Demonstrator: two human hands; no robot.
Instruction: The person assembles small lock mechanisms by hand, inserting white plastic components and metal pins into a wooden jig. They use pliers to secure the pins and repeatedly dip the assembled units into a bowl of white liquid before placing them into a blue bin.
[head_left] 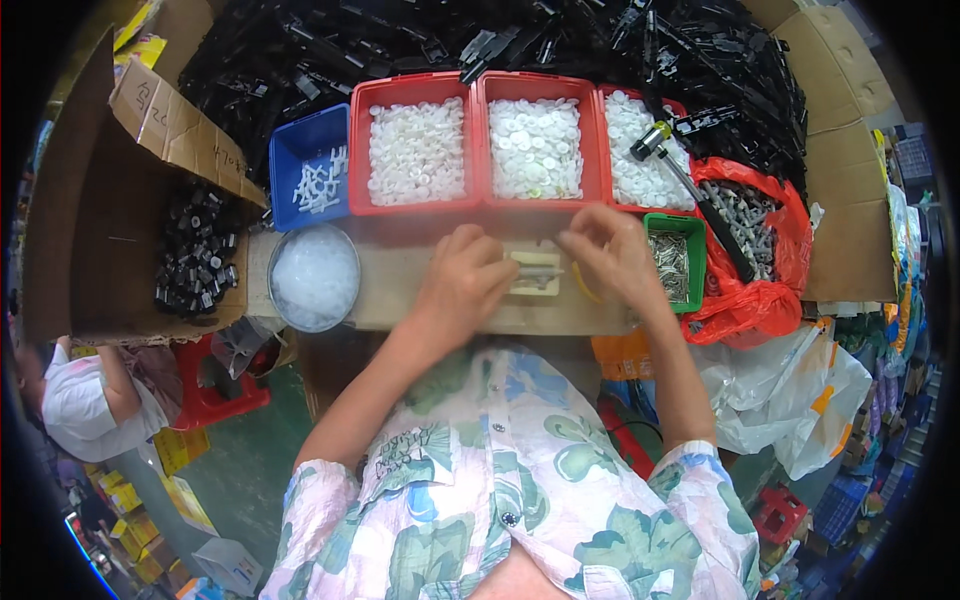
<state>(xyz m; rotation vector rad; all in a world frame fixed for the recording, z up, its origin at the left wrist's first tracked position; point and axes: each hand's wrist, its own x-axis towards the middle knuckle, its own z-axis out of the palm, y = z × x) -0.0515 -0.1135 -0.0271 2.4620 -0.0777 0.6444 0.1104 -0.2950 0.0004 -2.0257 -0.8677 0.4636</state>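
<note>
A small cream block (540, 262) lies on the work board with a grey metal-looking piece (538, 274) across it. My left hand (462, 280) is closed at the block's left end, fingertips against that piece or just beside it; what they grip is hidden. Just right of the block, my right hand (612, 255) is raised with thumb and fingers pinched together. Whatever sits in that pinch is too small and blurred to name. Below its fingers shows a yellow curved strip (586, 284). The green tray (697, 262) of small metal pins stands beside my right hand.
Red trays (480, 140) of white round plastic parts line the back, with a blue tray (283, 170) at their left. A round metal bowl (315, 278) stands left. A screwdriver-like tool (672, 165) and a hammer-like black handle (727, 240) lie right, by a red bag (750, 300).
</note>
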